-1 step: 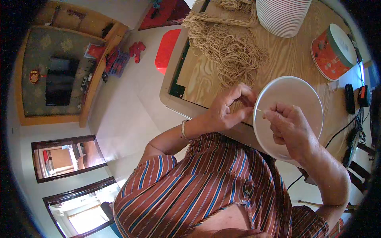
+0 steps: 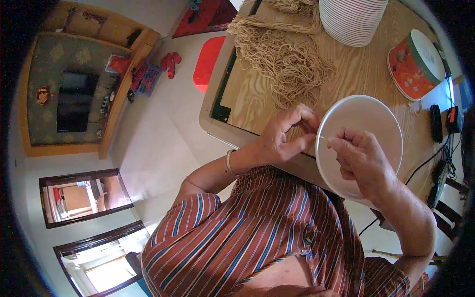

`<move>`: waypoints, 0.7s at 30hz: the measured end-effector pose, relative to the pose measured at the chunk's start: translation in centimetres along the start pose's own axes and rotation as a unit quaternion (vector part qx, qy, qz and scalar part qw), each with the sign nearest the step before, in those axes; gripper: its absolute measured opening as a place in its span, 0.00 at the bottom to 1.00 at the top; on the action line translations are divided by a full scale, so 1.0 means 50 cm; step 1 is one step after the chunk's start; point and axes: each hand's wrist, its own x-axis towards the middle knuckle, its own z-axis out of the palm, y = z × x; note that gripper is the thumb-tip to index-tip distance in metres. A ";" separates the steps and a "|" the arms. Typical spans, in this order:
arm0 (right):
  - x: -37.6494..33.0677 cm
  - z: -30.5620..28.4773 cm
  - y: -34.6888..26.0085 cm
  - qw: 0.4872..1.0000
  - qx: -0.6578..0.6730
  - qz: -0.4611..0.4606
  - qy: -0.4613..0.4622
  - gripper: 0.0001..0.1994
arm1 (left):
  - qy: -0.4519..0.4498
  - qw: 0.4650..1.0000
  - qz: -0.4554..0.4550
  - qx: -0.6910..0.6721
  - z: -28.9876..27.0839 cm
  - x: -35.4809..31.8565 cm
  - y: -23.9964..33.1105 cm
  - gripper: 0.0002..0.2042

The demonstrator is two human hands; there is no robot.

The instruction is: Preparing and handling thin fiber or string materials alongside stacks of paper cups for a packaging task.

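A home living room is showing here: a television (image 2: 74, 101) is sitting in a wooden wall unit (image 2: 116, 79) at left, a wooden table (image 2: 366, 74) standing right.

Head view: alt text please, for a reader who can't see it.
Both hands, left hand and right hand, pinch at the rim of a white plate over a wooden table. Tan string bundle, stacked white plates and a red round tin lie beyond.

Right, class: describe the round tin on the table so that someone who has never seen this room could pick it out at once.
Start at the wooden table and go to its far right side, beyond the white plate that the right hand holds. There the round tin lies tipped on its side. Unlike the stack of white plates and the tan string pile, it is orange-red with a pale lid.
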 end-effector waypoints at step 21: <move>0.001 0.002 -0.004 1.000 -0.004 -0.005 -0.004 0.08 | -0.010 0.999 -0.029 0.020 0.002 -0.005 0.007 0.10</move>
